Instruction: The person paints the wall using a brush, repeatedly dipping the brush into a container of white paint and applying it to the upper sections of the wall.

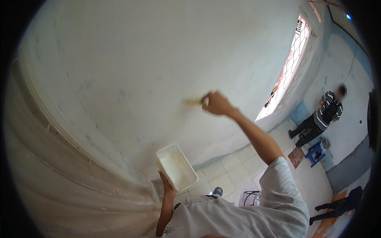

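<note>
My right hand [218,104] is raised in front of the whitish wall [131,51], its fingers closed round a paintbrush [192,101]. The brush is slightly blurred and points left, its tip at or very near the wall; whether it touches, I cannot tell. Lower down, my left hand [168,185] grips a white rectangular plastic tub [187,162] from its left side and underneath. Whitish paint coats the inside of the tub, with yellowish marks on its walls. Part of my left hand's fingers is hidden behind the tub.
Brownish sheeting [75,190] hangs along the left. At right are a grilled window [289,67], a person in a striped shirt [327,109] and a blue stool [315,154]. Another person's dark-clothed legs [337,206] show lower right. Pale tiles [230,166] cover the floor.
</note>
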{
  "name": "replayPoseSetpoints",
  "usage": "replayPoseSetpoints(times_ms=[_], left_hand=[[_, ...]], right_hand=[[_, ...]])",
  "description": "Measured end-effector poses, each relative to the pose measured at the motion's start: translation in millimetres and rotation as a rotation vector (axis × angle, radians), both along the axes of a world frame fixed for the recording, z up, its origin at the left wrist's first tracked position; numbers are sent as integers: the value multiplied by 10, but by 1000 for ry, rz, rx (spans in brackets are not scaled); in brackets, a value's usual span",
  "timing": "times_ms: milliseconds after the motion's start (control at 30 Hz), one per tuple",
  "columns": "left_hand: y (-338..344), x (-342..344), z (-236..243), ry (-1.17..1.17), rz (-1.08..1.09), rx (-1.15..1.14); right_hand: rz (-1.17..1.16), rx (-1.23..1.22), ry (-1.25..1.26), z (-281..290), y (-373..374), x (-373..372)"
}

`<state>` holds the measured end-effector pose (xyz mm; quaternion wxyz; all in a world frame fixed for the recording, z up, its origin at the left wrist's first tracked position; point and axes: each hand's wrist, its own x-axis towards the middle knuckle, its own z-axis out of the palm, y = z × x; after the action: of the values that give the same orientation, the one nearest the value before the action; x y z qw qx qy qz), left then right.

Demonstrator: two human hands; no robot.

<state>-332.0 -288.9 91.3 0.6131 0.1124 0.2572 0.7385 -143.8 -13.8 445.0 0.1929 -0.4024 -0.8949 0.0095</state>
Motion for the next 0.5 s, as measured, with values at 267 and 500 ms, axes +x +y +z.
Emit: replayPoseSetpoints(times_ms=[267,500], left_hand=[[-43,54,32,-47,-100,-2],[-141,75,-281,103,19,2]], right_hand=[[-60,485,606,2633,-330,-70],[-200,312,251,266,-144,-333]])
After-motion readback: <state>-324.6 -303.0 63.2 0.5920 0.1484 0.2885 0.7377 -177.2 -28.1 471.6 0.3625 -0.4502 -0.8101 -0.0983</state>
